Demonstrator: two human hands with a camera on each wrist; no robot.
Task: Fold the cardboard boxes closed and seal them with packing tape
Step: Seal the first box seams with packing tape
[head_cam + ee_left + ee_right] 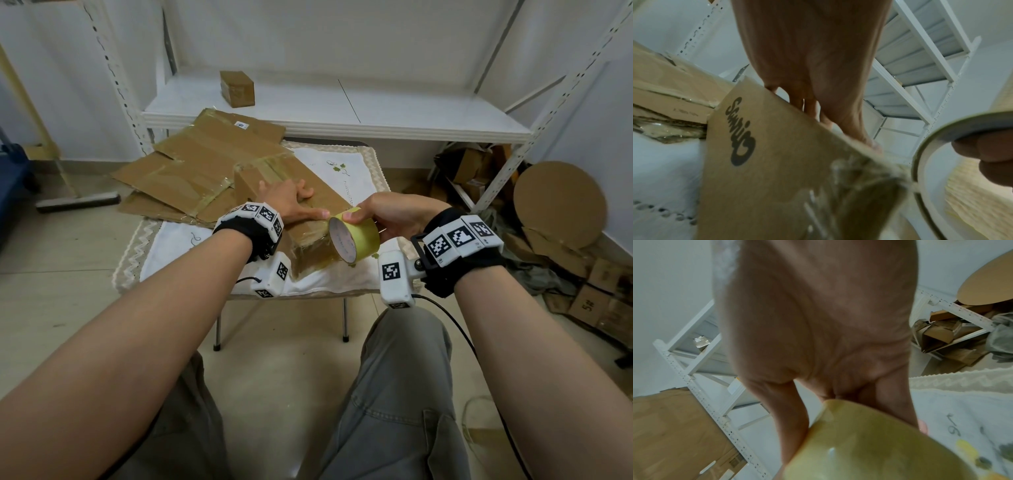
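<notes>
A long brown cardboard box (310, 236) lies closed on the small cloth-covered table (356, 164), its near end wrapped in shiny clear tape. My left hand (294, 202) lies flat on the box top with fingers spread, thumb along the near edge. In the left wrist view the box side (764, 170) carries a dark printed logo under the left hand (813, 65). My right hand (394, 216) grips a yellowish roll of packing tape (354, 238) at the box's near right corner. The roll (869, 443) fills the lower right wrist view beneath the right hand (818, 321).
Flattened cardboard sheets (195, 164) lie on the table's left side behind the box. A small taped box (238, 88) stands on the white shelf (376, 116). Loose cardboard and a round cardboard disc (558, 202) are piled on the floor at right. A broom (77, 198) lies left.
</notes>
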